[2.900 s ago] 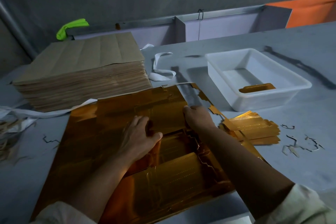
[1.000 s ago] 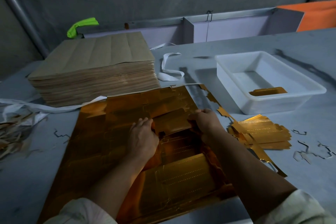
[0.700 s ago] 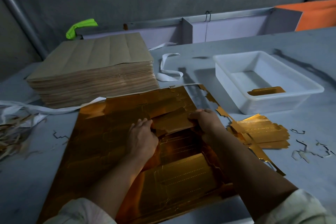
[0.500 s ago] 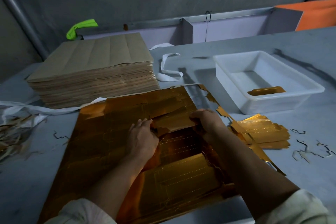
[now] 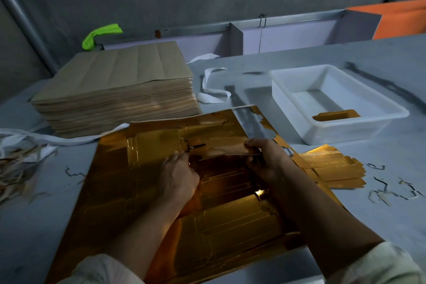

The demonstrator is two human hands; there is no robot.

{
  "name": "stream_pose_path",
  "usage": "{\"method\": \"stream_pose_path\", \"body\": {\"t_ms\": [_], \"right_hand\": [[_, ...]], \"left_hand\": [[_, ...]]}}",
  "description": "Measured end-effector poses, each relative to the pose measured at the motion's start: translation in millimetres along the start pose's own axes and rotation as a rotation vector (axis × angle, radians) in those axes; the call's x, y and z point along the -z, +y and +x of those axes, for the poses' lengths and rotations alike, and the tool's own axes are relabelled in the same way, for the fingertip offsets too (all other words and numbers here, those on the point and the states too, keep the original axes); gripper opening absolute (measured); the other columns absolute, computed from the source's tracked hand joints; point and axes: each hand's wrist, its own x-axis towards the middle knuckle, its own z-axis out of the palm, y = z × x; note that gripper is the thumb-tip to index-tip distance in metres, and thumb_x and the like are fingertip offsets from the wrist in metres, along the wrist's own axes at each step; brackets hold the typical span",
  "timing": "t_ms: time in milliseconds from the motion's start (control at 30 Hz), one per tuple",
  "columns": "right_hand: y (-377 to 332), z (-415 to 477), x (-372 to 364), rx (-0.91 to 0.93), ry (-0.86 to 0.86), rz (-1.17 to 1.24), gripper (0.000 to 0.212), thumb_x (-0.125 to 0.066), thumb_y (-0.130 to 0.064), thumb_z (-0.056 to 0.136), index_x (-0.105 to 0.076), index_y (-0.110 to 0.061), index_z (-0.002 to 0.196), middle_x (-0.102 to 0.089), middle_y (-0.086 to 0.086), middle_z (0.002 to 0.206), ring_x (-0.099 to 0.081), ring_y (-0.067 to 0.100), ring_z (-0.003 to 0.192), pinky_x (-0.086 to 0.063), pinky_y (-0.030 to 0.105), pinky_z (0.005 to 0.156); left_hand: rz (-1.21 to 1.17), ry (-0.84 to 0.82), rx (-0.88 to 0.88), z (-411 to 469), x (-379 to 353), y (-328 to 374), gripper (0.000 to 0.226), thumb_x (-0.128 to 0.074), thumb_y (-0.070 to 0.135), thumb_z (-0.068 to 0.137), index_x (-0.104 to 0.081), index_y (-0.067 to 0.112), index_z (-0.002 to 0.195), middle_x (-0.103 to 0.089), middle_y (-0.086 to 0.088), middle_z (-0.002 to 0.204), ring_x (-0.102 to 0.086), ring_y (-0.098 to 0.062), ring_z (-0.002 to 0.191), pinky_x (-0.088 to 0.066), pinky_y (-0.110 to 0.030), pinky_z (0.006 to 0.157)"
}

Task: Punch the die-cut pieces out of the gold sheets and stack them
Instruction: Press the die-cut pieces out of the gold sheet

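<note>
A large gold sheet [image 5: 129, 191] lies flat on the grey table in front of me. A die-cut gold piece [image 5: 221, 147] near its middle is lifted out of the sheet. My right hand [image 5: 265, 159] grips the piece's right end with curled fingers. My left hand [image 5: 178, 177] pinches its left end, knuckles up. A dark gap shows in the sheet under the lifted piece. A stack of punched gold pieces [image 5: 332, 168] lies to the right of the sheet.
A thick pile of brown sheets [image 5: 115, 90] stands at the back left. A white plastic tub [image 5: 334, 104] at the right holds one gold piece [image 5: 336, 115]. Paper scraps [image 5: 391, 191] lie at the right, shredded offcuts [image 5: 13, 168] and white strapping [image 5: 212, 90] at the left and back.
Both hands went from pressing flat on the sheet to gripping a die-cut piece. That piece has come up out of the sheet, opening a dark gap beneath it.
</note>
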Motion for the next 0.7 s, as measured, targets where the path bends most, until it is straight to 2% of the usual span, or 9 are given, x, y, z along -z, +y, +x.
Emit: {"method": "stream_pose_path", "body": {"t_ms": [100,267,367,500,633,700], "right_hand": [[-0.4,1.1,0.9,-0.007,-0.031,0.05,0.023,-0.058,-0.003,0.091,-0.051,-0.002,0.112,-0.059,0.016,0.087,-0.056,0.015,0.049,-0.041,0.017,0.037],[-0.1,1.8,3.1,0.003,-0.053,0.076,0.018,-0.057,-0.001,0.089,-0.051,-0.001,0.106,-0.059,0.016,0.084,-0.052,0.015,0.052,-0.041,0.017,0.036],[0.9,1.3,1.3,0.016,-0.051,-0.053,0.019,-0.058,-0.004,0.09,-0.052,0.0,0.108,-0.062,0.017,0.091,-0.058,0.018,0.059,-0.042,0.019,0.039],[2.8,0.2,-3.9,0.046,-0.037,-0.242,0.012,-0.061,-0.009,0.092,-0.056,-0.006,0.102,-0.064,0.017,0.102,-0.061,0.024,0.08,-0.047,0.021,0.045],[5.1,1.8,-6.6,0.07,-0.005,-0.323,0.014,-0.065,-0.01,0.09,-0.057,-0.007,0.102,-0.062,0.017,0.102,-0.06,0.024,0.079,-0.048,0.023,0.046],[6.0,1.6,-7.6,0.075,0.002,-0.363,0.017,-0.065,-0.013,0.091,-0.059,-0.007,0.105,-0.063,0.015,0.098,-0.06,0.021,0.073,-0.048,0.022,0.046]], "left_hand": [[-0.002,0.016,-0.008,0.4,-0.8,-0.8,0.051,-0.053,0.019,0.097,-0.04,0.022,0.146,-0.038,-0.001,0.153,-0.034,-0.021,0.142,-0.037,-0.034,0.11],[-0.031,0.022,-0.016,-0.7,0.7,-0.8,0.049,-0.052,0.019,0.097,-0.041,0.024,0.145,-0.042,0.001,0.148,-0.042,-0.018,0.134,-0.045,-0.031,0.102],[-0.069,0.053,-0.029,-1.2,2.3,-1.6,0.048,-0.052,0.015,0.096,-0.044,0.021,0.143,-0.044,0.002,0.144,-0.048,-0.014,0.124,-0.044,-0.021,0.091],[-0.155,0.1,-0.057,-2.8,5.4,-4.6,0.045,-0.052,0.007,0.096,-0.049,0.014,0.14,-0.036,0.002,0.15,-0.042,-0.015,0.132,-0.033,-0.015,0.093],[-0.274,0.109,-0.042,-3.0,9.2,-4.9,0.04,-0.05,0.002,0.095,-0.054,0.014,0.134,-0.04,0.002,0.146,-0.042,-0.016,0.131,-0.039,-0.02,0.098],[-0.339,0.123,-0.016,-1.0,12.7,-4.2,0.038,-0.048,0.001,0.096,-0.057,0.014,0.13,-0.042,0.002,0.145,-0.044,-0.015,0.129,-0.042,-0.019,0.093]]}}
